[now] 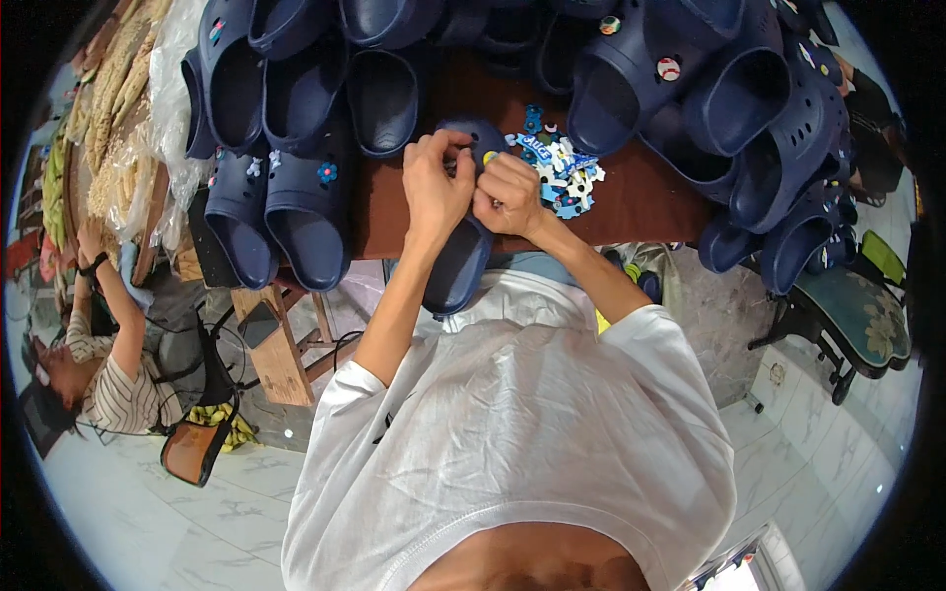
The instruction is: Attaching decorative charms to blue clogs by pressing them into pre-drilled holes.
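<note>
A navy foam clog [457,268] lies at the table's near edge, its heel end toward me. My left hand [437,185] is closed, with fingers curled over the clog's left side. Against the clog's right side, my right hand [508,193] is closed in a tight pinch; whatever is between its fingers is hidden. A small yellow charm [490,157] shows on the clog's toe beside my right fingers. Just right of that hand, a loose pile of blue, white and black shoe charms [564,175] lies on the brown table [631,212].
More navy clogs with charms [307,231] stand at left, and a stack of clogs [690,89] crowds the right and back. A wooden stool [276,360] stands at lower left. Another person in stripes [123,394] sits at far left. A floral-padded chair [855,320] is at right.
</note>
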### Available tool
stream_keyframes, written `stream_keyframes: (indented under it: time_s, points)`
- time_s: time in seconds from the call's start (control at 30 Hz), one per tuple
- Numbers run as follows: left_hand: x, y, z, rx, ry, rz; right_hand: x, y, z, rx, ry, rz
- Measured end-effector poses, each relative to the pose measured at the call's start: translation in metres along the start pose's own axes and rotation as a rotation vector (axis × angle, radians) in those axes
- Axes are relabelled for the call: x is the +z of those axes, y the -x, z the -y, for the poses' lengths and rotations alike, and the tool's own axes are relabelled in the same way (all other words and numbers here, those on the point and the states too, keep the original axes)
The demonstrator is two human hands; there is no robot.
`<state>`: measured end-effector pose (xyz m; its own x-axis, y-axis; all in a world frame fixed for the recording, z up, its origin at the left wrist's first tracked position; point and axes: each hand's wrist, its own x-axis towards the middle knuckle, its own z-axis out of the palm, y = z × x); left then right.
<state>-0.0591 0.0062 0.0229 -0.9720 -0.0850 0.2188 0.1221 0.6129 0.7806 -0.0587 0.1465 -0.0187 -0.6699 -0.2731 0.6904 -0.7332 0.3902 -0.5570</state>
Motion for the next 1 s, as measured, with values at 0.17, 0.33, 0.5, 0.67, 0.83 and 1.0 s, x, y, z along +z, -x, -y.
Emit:
stream_keyframes:
  time_s: [0.17, 0.33, 0.5, 0.67, 0.83, 1.0]
  points:
    - [-0.004, -0.002, 0.007, -0.02, -0.038, 0.04, 0.002, 0.002, 0.007, 0.067, -0.038, -0.067]
    - [-0.001, -0.002, 0.004, -0.004, 0.006, 0.011, -0.021, 0.007, 0.001, 0.259, 0.076, -0.121]
    - [-0.004, -0.001, 0.0, 0.013, 0.063, -0.006, -0.061, 0.006, -0.016, 0.329, 0.449, 0.037]
    - [-0.009, -0.004, -0.014, 0.114, -0.07, 0.045, -0.075, 0.002, -0.009, 0.457, 0.358, -0.036]
    - [0.008, -0.007, -0.039, 0.205, 0.062, 0.086, -0.085, 0.019, -0.009, 0.541, 0.266, -0.123]
    - [0.054, 0.005, -0.05, 0.257, 0.168, 0.261, -0.093, 0.037, -0.004, 0.544, 0.277, -0.176]
